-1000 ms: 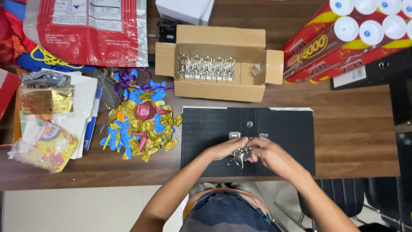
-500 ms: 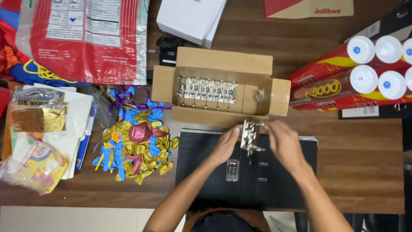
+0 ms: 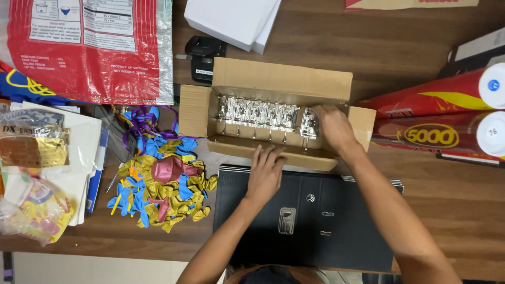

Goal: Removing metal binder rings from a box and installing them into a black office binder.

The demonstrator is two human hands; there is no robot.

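Note:
An open cardboard box [image 3: 279,79] lies on the wooden table and holds a row of shiny metal binder mechanisms [image 3: 258,113]. My right hand [image 3: 334,129] reaches into the box's right end, its fingers on the last metal mechanism [image 3: 309,123] in the row. My left hand [image 3: 265,173] rests flat, fingers spread, on the box's near wall and the top edge of a black binder cover [image 3: 347,226]. A small metal plate [image 3: 286,221] sits on that cover.
A pile of blue, gold and pink balloons [image 3: 163,189] lies left of the binder. A red printed bag [image 3: 89,47], a white box [image 3: 236,21] and a black hole punch [image 3: 205,55] are behind. Red tubes [image 3: 436,115] lie right; papers and foil packets [image 3: 37,158] are far left.
Both hands held a metal mechanism over the binder. My right hand has carried it up into the box's right end. My left hand let go and now rests on the box's near wall.

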